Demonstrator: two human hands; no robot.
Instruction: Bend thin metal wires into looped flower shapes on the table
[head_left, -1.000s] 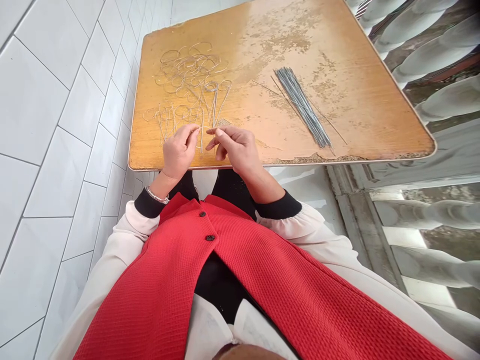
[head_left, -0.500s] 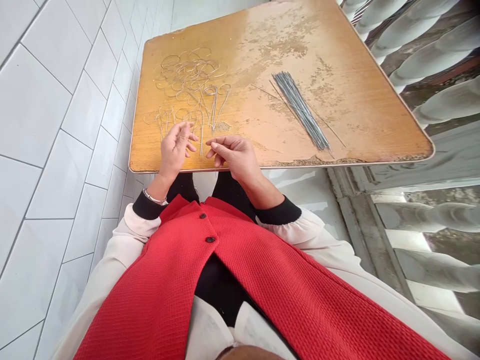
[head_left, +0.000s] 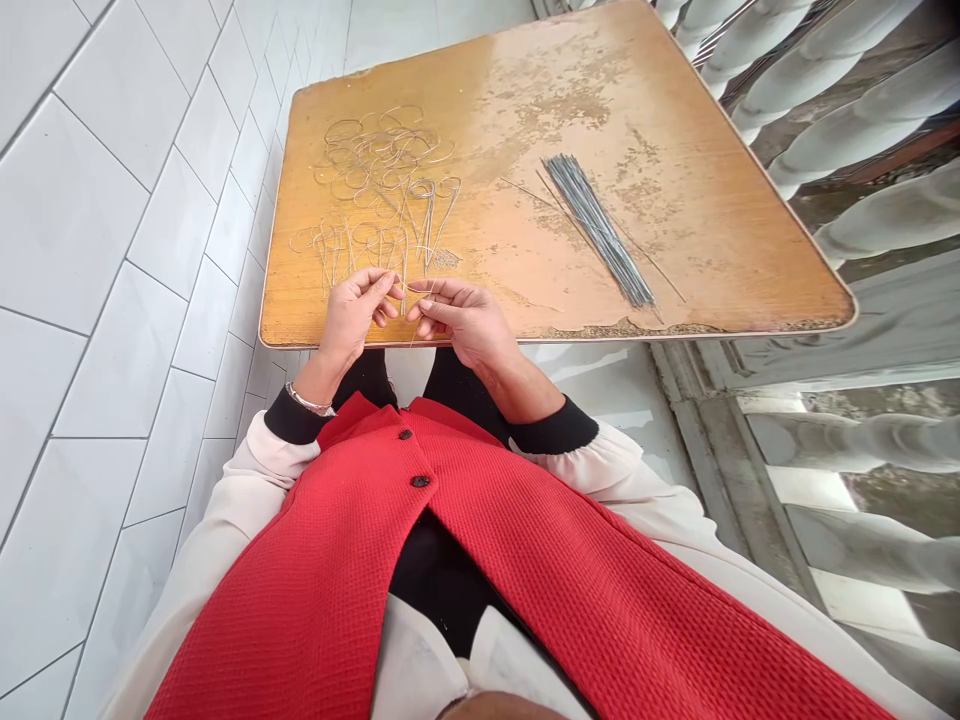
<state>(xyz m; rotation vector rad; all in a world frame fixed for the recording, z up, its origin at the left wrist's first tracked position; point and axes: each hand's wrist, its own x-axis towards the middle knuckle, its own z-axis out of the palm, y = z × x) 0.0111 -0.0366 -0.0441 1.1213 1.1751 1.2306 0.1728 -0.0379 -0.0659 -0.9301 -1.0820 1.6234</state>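
Left of the long grey metal-wire bundle [head_left: 600,235], pinching fine pale wire [head_left: 412,340] in right hand [head_left: 474,322]; cannot tell grip of left hand [head_left: 355,310].

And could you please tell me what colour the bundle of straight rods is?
The bundle is grey, seen best in the head view.

Balcony or porch, probably a home's; can't tell which of the two. Right of the counter [head_left: 697,200]: row of pale turned balusters [head_left: 847,442], rough ground [head_left: 900,495] showing through the gaps. Left of the counter: wall [head_left: 97,260] of large white tiles, dark joints. Pale floor [head_left: 604,390] below the counter's near edge, bright light patches on it. Counter itself domestic-looking, rounded corners, surface worn and peeling; bundle of grey wires [head_left: 600,235] on it suggests a handwork spot.
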